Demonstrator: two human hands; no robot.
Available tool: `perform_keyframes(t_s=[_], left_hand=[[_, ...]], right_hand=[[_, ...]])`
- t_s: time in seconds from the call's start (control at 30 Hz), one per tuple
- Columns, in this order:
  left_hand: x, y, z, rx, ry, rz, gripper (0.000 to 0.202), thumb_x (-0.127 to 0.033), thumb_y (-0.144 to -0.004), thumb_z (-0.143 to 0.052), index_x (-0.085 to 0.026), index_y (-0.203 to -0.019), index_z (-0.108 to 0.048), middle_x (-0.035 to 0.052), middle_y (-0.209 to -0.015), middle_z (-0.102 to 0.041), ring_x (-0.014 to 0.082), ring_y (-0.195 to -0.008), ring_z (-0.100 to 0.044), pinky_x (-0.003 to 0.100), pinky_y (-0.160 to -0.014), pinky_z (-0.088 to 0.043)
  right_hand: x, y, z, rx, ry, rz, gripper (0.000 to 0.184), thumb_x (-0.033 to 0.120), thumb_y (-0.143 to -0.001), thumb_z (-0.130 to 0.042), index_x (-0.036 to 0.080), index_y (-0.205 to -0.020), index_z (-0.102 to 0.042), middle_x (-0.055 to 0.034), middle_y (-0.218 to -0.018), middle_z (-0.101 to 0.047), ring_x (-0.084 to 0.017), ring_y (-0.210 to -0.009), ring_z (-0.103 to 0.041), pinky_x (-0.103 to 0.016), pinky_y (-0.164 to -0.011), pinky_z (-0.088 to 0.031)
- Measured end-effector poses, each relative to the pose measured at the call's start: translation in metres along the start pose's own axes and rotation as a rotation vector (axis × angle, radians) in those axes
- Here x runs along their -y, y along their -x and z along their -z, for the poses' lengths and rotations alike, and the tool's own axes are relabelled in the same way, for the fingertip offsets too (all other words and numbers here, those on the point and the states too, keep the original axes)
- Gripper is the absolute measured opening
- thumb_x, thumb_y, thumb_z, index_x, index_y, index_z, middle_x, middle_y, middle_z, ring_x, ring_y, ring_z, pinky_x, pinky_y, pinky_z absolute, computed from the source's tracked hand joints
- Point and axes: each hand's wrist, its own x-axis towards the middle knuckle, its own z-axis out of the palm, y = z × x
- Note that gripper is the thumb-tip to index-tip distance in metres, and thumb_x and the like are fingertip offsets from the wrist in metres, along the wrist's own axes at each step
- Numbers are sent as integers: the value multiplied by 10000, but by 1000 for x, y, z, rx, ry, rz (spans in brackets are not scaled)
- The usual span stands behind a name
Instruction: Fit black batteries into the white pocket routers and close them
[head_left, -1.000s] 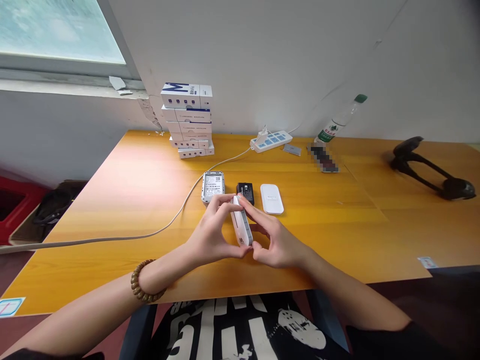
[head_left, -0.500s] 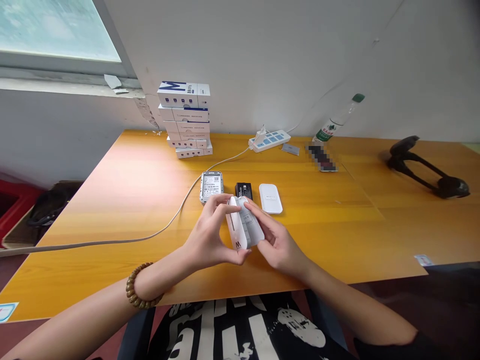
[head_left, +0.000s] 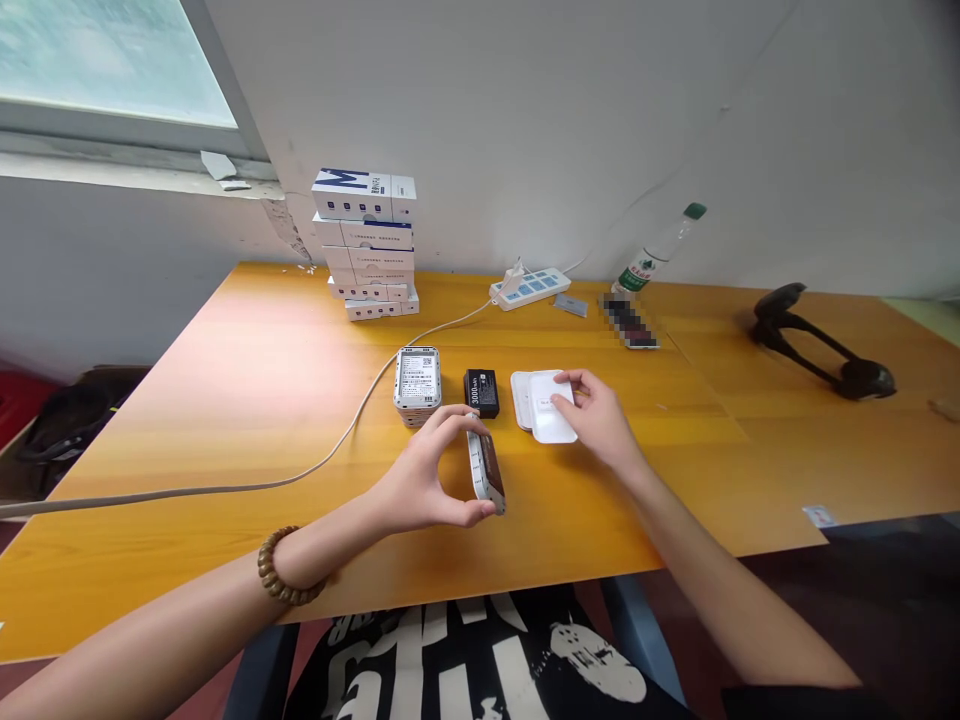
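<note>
Centre of the surface (head_left: 660, 480): left hand (head_left: 416, 480) has fingers clamped on white pocket Wi-Fi unit (head_left: 486, 470), held on edge. Right hand (head_left: 596, 415) rests with fingers apart on white cover (head_left: 550, 420), off the unit, beside black 3000mAh battery (head_left: 481, 393).

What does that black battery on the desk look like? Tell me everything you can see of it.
The black battery is a small, flat rectangular block with a matte look. It is printed in white with a large "3000" along one side, plus smaller text too tiny to read. It lies flat on the orange wood-grain desk, between a white device with a printed label and a white plastic cover. Only the desk touches it.
</note>
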Motion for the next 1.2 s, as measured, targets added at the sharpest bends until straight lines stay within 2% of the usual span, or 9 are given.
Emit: perform_keyframes(t_s=[0.1,0.23,0.43,0.6,0.77,0.9,1.03,1.1,1.2], left_hand=[[3,0,-4,111,-3,70,685,-485,-705,-923,-266,-1265,-595,154,-1452,-556,414,-1452,-517,641,-1212,-447],[7,1,-5,231,-81,76,703,-440,-685,-950,-260,-1263,-594,178,-1528,-519,423,-1468,-515,644,-1185,-484],[15,0,-4,262,-215,-10,719,-348,-660,-949,-252,-1265,-574,192,-1504,-549,443,-1433,-544,685,-1119,-533],[24,0,-5,285,-280,-53,826,-346,-676,-930,-252,-1403,-550,183,-1459,-597,442,-1399,-568,684,-1129,-520],[25,0,-6,302,-320,-60,893,-371,-698,-928,-247,-1478,-513,195,-1483,-583,450,-1421,-543,689,-1147,-497],[25,0,-7,310,-345,-66,938,-397,-710,-939,-226,-1512,-484,215,-1511,-557,458,-1451,-515,697,-1169,-476],[28,0,-8,303,-356,-75,1019,-530,-696,-970,-231,-1534,-473,220,-1503,-561,470,-1436,-528,713,-1161,-478],[30,0,-9,287,-356,-75,1050,-593,-680,-973,-227,-1532,-480,224,-1488,-573,473,-1420,-540,712,-1151,-485],[30,-1,-10,262,-353,-79,1018,-576,-692,-968,-237,-1526,-490,208,-1462,-594,456,-1387,-567,691,-1137,-502]], right_hand=[[-4,-25,3,-32,158,56,288,371,-754,-697,219,-993,-649,-104,-1032,-755,-264,-878,-720,-399,-772,-583],[-2,-37,-4,-19,312,110,252,351,-778,-647,213,-987,-673,-91,-969,-750,-257,-856,-687,-423,-847,-561],[-7,-41,-2,40,432,168,290,288,-817,-594,209,-1077,-696,-93,-975,-766,-244,-782,-665,-407,-810,-562],[-12,-43,0,22,565,232,313,269,-858,-565,191,-1124,-711,-118,-1013,-762,-263,-819,-667,-427,-856,-559],[-14,-38,0,19,619,249,350,256,-914,-530,180,-1211,-698,-119,-1035,-749,-240,-757,-640,-405,-796,-535],[-14,-33,1,49,650,191,291,274,-935,-539,202,-1164,-702,-90,-957,-737,-241,-760,-658,-391,-766,-511],[-15,-31,2,70,670,175,260,308,-954,-548,216,-1139,-704,-73,-885,-711,-261,-789,-673,-399,-765,-524],[-17,-32,2,59,667,210,285,322,-963,-546,213,-1172,-706,-98,-979,-718,-281,-870,-698,-426,-832,-556],[-21,-37,0,79,661,335,394,382,-968,-593,227,-1317,-691,-152,-1307,-670,-347,-1236,-666,-503,-1093,-525]])
